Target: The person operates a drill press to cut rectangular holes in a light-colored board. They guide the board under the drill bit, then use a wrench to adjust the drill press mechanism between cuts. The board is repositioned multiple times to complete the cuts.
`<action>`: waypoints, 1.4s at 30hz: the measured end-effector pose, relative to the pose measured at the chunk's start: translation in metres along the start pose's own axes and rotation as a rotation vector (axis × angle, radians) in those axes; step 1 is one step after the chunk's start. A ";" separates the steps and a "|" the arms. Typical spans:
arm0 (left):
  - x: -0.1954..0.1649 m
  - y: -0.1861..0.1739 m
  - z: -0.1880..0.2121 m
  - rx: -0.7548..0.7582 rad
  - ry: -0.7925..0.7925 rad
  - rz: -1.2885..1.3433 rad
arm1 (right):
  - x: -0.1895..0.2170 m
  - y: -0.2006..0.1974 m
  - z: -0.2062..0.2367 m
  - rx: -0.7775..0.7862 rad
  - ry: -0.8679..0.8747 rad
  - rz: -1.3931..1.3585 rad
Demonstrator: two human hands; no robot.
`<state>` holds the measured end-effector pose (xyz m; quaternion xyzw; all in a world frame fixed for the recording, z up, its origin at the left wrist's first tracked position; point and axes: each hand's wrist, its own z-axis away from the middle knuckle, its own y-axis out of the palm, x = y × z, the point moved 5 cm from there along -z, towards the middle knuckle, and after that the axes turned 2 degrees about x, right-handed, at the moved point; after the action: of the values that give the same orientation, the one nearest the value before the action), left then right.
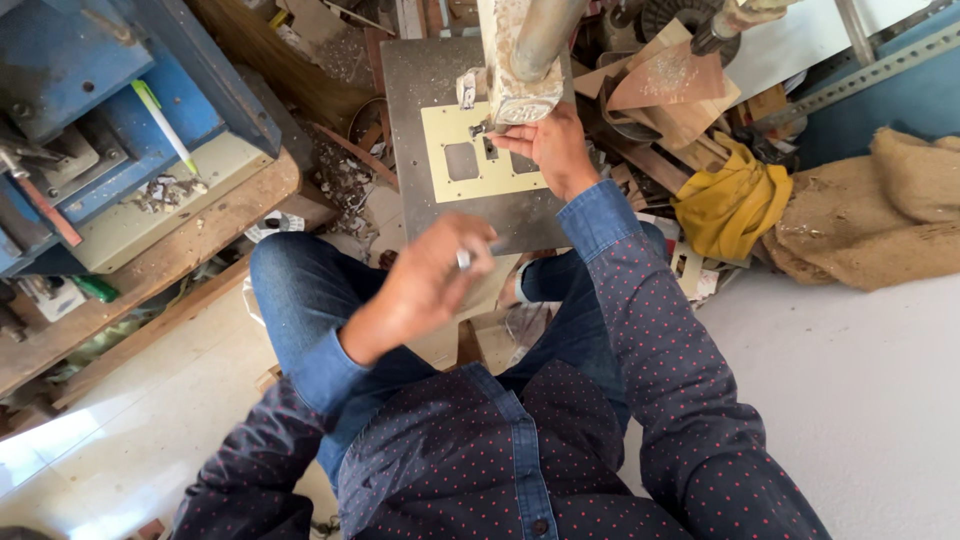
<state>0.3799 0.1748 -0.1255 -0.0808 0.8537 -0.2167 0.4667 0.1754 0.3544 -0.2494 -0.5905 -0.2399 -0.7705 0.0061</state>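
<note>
Head view: nearest, the left hand (pixel 432 272) is raised above the lap, elbow bent, fingers curled closed around a small metal piece (pixel 464 258). Farther out, the right hand (pixel 548 146) reaches forward, fingertips pinching the cream cut-out plate (pixel 478 152) on the grey metal surface (pixel 420 80) under the press head (pixel 520 60).

Your right hand (pixel 548 148) works close under the press head (pixel 525 70), which blocks passage from above at upper centre. The grey base plate (pixel 425 90) is bare toward its left edge. Wood scraps (pixel 670 110) crowd its right; the blue machine (pixel 110 90) closes the upper left. The floor (pixel 860 400) at lower right lies open.
</note>
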 end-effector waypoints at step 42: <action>0.158 0.048 -0.098 -0.136 -0.611 -0.354 | 0.017 0.017 0.010 0.013 -0.038 -0.010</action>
<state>0.2140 0.1923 -0.2210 -0.3193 0.6599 -0.2027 0.6492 0.1838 0.3482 -0.2256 -0.6039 -0.2480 -0.7575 0.0016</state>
